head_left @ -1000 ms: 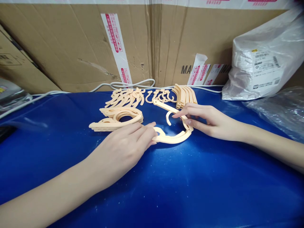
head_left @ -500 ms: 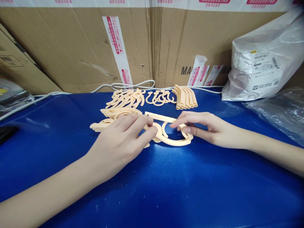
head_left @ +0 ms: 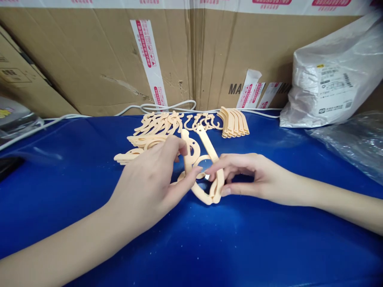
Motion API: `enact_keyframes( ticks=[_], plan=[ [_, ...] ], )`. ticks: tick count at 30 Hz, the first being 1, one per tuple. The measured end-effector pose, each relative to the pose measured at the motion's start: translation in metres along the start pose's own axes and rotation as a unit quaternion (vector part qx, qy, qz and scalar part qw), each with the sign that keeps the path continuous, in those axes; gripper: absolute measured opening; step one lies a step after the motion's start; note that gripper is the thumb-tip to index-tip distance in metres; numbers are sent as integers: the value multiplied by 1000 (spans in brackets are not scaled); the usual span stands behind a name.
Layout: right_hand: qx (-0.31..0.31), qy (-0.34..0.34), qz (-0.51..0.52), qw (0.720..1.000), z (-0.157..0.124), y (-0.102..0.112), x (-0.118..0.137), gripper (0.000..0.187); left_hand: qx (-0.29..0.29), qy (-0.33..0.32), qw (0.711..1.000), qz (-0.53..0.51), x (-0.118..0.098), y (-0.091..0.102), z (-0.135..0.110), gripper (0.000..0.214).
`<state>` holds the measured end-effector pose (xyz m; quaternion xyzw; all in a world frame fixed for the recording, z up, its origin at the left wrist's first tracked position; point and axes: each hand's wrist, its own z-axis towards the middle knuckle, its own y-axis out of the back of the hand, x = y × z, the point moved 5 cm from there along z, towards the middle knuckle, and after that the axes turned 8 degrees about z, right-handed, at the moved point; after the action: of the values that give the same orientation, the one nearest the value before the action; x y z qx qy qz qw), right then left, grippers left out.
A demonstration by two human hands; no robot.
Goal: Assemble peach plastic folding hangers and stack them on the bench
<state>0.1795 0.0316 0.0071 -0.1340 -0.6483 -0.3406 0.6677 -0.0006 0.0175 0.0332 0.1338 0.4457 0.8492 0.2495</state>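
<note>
A cream plastic folding hanger [head_left: 211, 149] stands between my hands. Its two long arms point away from me and meet at the near end in a rounded joint. My right hand [head_left: 254, 175] pinches the right arm near that joint, thumb below and forefinger across it. Around the left arm curl the fingers of my left hand [head_left: 155, 171], its thumb reaching over the hanger's middle; the exact finger contact is partly hidden. Behind and beside my left hand lie stacked cream hanger pieces [head_left: 127, 157], partly covered by the hand.
Along the back of the blue table [head_left: 191, 247] lie curved cream pieces [head_left: 158, 123], small hooks [head_left: 203, 121] and a neat row of curved arms [head_left: 235, 121]. A white cable [head_left: 167, 107] runs before cardboard boxes [head_left: 104, 59]. At right sits a plastic-wrapped package [head_left: 326, 79].
The hanger has turned from lying sideways to having its arms point away from me, and its near end came closer. My right hand moved nearer; my left fingers shifted onto the left arm.
</note>
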Motion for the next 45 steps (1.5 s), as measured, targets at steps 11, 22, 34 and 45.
enact_keyframes(
  ticks=[11,22,34,45],
  plan=[
    [-44,80,-347,933,6,-15,2,75,-54,-75,979,183,-16,5,1,11],
    [-86,131,-339,927,4,-10,4,78,-57,-165,965,196,-34,2,9,15],
    [-62,72,-300,949,6,7,4,83,-26,-202,960,193,-25,-1,12,19],
    [-162,62,-318,932,-22,49,11,39,60,-286,937,194,-23,-29,23,16]
  ],
)
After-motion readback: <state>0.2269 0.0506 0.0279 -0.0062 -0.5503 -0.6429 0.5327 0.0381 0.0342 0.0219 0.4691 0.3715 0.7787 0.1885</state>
